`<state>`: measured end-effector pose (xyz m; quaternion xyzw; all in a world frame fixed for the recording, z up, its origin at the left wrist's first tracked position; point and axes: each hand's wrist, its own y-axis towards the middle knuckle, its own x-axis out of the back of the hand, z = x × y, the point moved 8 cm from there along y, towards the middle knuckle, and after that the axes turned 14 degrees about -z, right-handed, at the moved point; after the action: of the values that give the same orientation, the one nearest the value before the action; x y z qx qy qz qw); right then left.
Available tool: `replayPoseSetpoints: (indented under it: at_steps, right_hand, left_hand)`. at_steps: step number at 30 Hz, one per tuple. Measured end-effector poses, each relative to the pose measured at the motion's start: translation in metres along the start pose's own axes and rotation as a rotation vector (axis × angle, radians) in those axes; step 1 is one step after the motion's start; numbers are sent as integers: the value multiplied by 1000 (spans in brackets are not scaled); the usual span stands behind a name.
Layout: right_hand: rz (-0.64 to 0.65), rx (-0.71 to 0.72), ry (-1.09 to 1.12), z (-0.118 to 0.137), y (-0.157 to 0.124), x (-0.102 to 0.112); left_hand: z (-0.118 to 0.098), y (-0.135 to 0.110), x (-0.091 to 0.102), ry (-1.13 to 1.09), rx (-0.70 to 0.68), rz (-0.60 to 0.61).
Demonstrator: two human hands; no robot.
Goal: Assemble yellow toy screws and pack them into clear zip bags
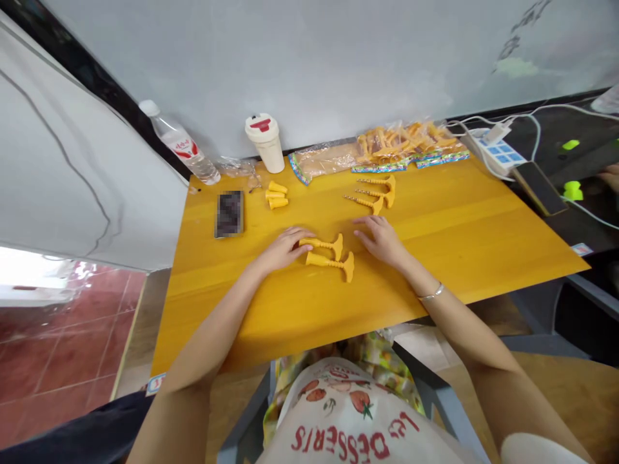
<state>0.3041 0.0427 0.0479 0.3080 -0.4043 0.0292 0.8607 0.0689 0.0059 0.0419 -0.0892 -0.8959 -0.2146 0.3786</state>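
Two yellow T-handled tools with caps lie side by side in the middle of the table. My left hand (290, 247) pinches the cap end of the farther capped tool (329, 244) between thumb and fingers. The nearer capped tool (333, 263) rests just below it, apart from my fingers. To the right, my right hand (380, 240) hovers low or rests on the wood, fingers apart and holding nothing. Just beyond it lie three uncapped yellow T-handled tools (387, 192) with metal spiral shafts pointing left. Several loose yellow caps (276, 194) are grouped farther left.
On the yellow table (449, 238), a phone (229, 214) lies at left. A water bottle (181, 145) and white cup (265, 145) stand against the wall. Plastic bags of yellow parts (406, 143) line the back. A power strip (498, 151) with cables sits at back right.
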Motion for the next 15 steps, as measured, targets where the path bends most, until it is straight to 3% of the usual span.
replayPoseSetpoints:
  at_steps: [4,8,10,12,15]
  right_hand:
    - [-25,-81,145,9,9,-13]
    - [224,-364,502,24,6,-43]
    - [291,-417,667,39,4,-49]
    - [220,-352,691,50,7,-40]
    - [109,-70,548,67,10,-18]
  left_hand:
    - [-1,-2,-2,26,-12,-79]
    - [-12,-5,3,-1,-34,-208]
    - [-17,-8,5,-39,-29,-246]
    - [-17,-10,6,-111,3,-269]
    - [-11,-13,7,-206,116,-262]
